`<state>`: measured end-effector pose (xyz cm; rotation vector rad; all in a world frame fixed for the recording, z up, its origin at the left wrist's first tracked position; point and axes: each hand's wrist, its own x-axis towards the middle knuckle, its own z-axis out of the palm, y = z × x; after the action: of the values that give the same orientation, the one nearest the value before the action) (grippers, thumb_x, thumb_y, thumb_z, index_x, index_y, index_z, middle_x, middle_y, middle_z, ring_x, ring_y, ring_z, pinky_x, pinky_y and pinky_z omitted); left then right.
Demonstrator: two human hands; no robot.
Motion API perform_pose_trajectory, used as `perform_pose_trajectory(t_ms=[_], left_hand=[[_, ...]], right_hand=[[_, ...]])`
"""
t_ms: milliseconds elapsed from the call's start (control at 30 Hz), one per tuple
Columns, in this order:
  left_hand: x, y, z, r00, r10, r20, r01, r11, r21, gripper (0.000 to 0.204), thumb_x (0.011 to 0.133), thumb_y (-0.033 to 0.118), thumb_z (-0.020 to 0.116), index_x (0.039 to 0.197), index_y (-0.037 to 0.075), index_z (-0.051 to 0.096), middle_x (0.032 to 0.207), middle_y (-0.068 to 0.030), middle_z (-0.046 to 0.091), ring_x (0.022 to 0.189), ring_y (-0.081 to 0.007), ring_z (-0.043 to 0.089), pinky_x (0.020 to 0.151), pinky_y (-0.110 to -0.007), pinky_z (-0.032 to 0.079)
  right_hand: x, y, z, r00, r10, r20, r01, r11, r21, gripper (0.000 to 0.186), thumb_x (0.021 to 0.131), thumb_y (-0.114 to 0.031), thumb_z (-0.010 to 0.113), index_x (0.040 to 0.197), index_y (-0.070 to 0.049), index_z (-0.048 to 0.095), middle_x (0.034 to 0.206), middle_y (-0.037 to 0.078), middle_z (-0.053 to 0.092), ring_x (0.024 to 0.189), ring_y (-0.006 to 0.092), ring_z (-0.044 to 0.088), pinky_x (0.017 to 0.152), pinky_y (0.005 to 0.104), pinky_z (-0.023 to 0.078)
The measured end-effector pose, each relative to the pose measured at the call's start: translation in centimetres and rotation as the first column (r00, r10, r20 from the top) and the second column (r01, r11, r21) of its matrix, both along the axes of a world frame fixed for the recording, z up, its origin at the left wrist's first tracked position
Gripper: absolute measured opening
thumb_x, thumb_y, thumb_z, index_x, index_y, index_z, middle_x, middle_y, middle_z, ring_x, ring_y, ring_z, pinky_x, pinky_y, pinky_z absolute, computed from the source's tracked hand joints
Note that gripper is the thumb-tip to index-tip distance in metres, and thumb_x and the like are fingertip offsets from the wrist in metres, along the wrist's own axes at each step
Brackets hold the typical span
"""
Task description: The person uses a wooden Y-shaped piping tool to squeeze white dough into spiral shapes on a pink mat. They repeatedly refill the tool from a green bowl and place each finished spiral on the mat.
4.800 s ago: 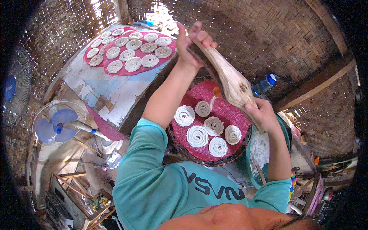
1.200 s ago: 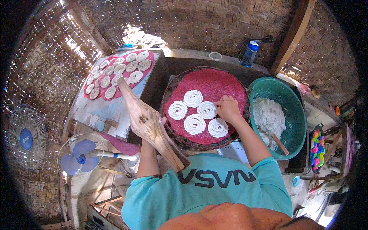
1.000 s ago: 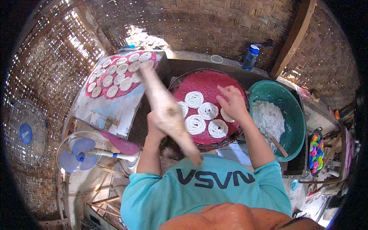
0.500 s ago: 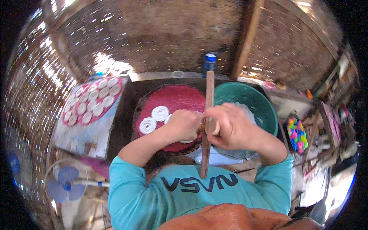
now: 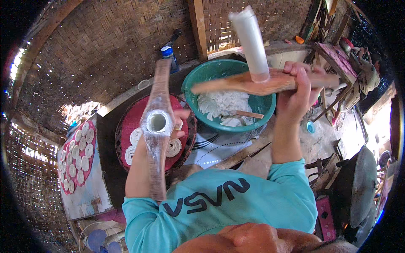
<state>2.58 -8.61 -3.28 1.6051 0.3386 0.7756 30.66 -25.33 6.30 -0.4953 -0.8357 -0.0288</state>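
My left hand (image 5: 180, 115) grips the lower half of a two-part wooden dough press (image 5: 157, 168), whose round, dough-smeared barrel opening faces up. The fingers show at its right side. Out to the right, my right hand (image 5: 300, 86) is closed round one end of the press's plunger (image 5: 253, 46), a white-coated cylinder on a long wooden handle. The two parts are apart. Below the left hand, white coiled strands (image 5: 136, 135) lie on a round red tray (image 5: 135, 110). A green basin (image 5: 273, 109), partly under the plunger, holds white dough (image 5: 221, 105) and a flat wooden stick (image 5: 249, 114).
At the left, more white coils rest on a pink sheet (image 5: 79, 162) on a table (image 5: 96, 185). A blue-capped bottle (image 5: 168, 55) and a clear ring (image 5: 143, 84) stand by the woven wall. A large dark pan (image 5: 363, 187) is at right, a fan (image 5: 98, 241) lower left.
The press halves, together half a second ago, are now apart. My right hand has moved up and right with the plunger; my left hand has shifted left. The view has turned right.
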Motion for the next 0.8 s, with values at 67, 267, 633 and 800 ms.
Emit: perform_pose_trajectory(t_ms=[67,267,633,800], left_hand=[[3.3,-2.0,0.3,0.933,-0.115,0.340,0.105,0.993,0.048,0.039,0.068,0.019,0.080,0.100,0.012,0.058,0.128,-0.0232,0.046,0.110,-0.0331,0.055,0.086,-0.041,0.049],[2.0,-2.2,2.9,0.675,-0.033,0.737,0.048,0.999,0.001,0.030,0.079,0.034,0.069,0.098,0.017,0.054,0.129,-0.0161,0.049,0.120,-0.0345,0.045,0.101,-0.049,0.038],[-12.2,0.2,1.2,0.457,0.234,0.858,-0.030,0.968,-0.248,0.032,0.080,0.037,0.068,0.099,0.013,0.060,0.118,-0.0108,0.057,0.117,-0.0287,0.050,0.098,-0.052,0.041],[-19.3,-0.2,-0.9,0.375,0.313,0.873,-0.140,0.950,-0.280,0.031,0.079,0.035,0.067,0.099,0.014,0.059,0.120,-0.0128,0.057,0.120,-0.0317,0.047,0.099,-0.059,0.038]], right_hand=[[-2.5,2.1,-2.4,0.996,0.016,-0.083,-0.003,0.987,0.159,0.039,0.081,-0.002,0.055,0.114,-0.009,0.035,0.079,0.009,0.052,0.079,0.0221,0.052,0.079,0.0370,0.044],[-5.4,6.2,-8.6,0.824,0.302,0.479,-0.171,0.939,-0.298,0.043,0.080,-0.015,0.065,0.116,-0.012,0.042,0.108,0.012,0.053,0.108,0.0284,0.050,0.094,0.0467,0.037],[8.8,9.3,-23.3,0.479,0.743,0.467,0.846,-0.249,-0.472,0.032,0.087,-0.020,0.050,0.117,-0.010,0.054,0.104,0.013,0.063,0.095,0.0315,0.062,0.076,0.0441,0.050],[9.9,9.8,-14.9,0.077,0.858,0.508,0.992,-0.013,-0.127,0.019,0.083,-0.017,0.052,0.092,-0.008,0.067,0.091,0.011,0.067,0.084,0.0267,0.066,0.066,0.0400,0.052]])
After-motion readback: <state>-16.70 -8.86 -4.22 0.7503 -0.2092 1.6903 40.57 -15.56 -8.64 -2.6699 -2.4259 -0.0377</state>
